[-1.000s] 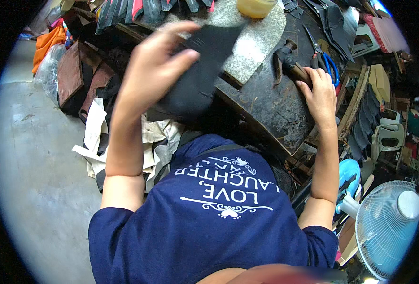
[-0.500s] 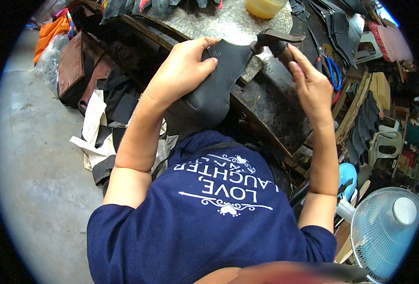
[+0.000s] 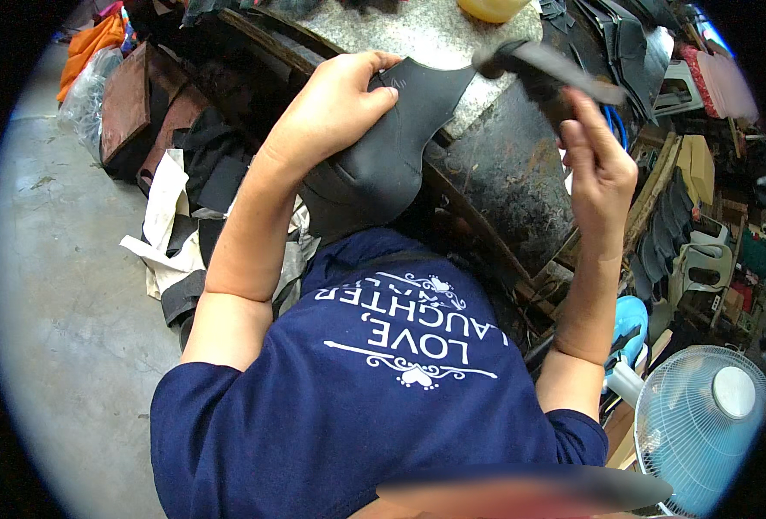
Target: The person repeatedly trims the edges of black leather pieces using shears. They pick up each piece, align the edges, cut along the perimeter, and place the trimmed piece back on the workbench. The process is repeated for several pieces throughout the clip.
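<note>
My left hand (image 3: 331, 112) grips a black leather piece (image 3: 383, 156), cut like a shoe upper, and holds it tilted over the near edge of the dark workbench (image 3: 504, 182). My right hand (image 3: 595, 151) is closed around the handle of a dark hammer (image 3: 534, 65). The hammer's head is raised just right of the leather's top edge and is blurred. Both forearms rise from my dark blue shirt at the bottom of the head view.
A grey stone slab (image 3: 400, 35) lies on the bench with a yellow container (image 3: 491, 9) behind it. Leather scraps and cloth (image 3: 175, 208) are piled on the concrete floor at left. A white fan (image 3: 703, 424) stands at lower right, beside cluttered shelves (image 3: 694, 190).
My right hand lifted the hammer off the bench and brought it up toward the leather piece. My left hand lowered the leather closer to the bench edge.
</note>
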Tool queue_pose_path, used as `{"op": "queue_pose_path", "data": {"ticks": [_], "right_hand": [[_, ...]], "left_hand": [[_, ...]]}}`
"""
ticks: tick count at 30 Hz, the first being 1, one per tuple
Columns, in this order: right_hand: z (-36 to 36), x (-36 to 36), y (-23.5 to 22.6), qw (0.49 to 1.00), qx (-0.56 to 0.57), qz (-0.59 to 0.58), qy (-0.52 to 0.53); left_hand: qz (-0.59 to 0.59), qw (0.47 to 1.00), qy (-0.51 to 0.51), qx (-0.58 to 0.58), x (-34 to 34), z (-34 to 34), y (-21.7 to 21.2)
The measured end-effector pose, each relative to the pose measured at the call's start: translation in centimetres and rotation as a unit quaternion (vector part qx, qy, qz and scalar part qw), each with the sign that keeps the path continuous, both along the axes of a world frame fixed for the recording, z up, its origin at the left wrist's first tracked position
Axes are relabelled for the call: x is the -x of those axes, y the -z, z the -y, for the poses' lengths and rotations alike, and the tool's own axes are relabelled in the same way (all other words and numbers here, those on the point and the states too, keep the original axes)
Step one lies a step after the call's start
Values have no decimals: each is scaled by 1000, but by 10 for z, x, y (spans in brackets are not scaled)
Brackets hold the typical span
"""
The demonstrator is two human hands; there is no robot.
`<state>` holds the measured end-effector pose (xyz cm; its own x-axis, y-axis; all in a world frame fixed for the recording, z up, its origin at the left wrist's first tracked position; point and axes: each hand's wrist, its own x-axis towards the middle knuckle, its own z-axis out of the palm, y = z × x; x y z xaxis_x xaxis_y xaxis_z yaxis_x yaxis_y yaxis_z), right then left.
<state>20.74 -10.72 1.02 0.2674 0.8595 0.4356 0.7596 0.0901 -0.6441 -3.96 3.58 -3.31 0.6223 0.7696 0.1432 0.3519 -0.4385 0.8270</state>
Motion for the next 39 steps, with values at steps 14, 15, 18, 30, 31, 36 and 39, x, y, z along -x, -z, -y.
{"op": "queue_pose_path", "data": {"ticks": [14, 15, 18, 30, 31, 36, 39], "right_hand": [[8, 5, 15, 997, 63, 16, -39], [14, 5, 19, 995, 89, 41, -22], [20, -10, 32, 994, 89, 56, -2], [19, -22, 22, 951, 33, -202, -232], [20, -12, 23, 871, 80, -378, -303], [17, 11, 27, 779, 240, -522, -250], [11, 8, 26, 817, 232, -500, -167]], "left_hand": [[-8, 1000, 10, 11, -2, -3, 6], [-1, 1000, 11, 17, -4, -4, 7], [42, 997, 16, 70, -3, -6, 1], [583, 776, -11, 240, 27, 7, -22], [568, 786, -62, 235, 26, 9, -17], [576, 743, -160, 301, 42, 9, 0], [426, 857, -288, 37, 44, 12, -3]]}}
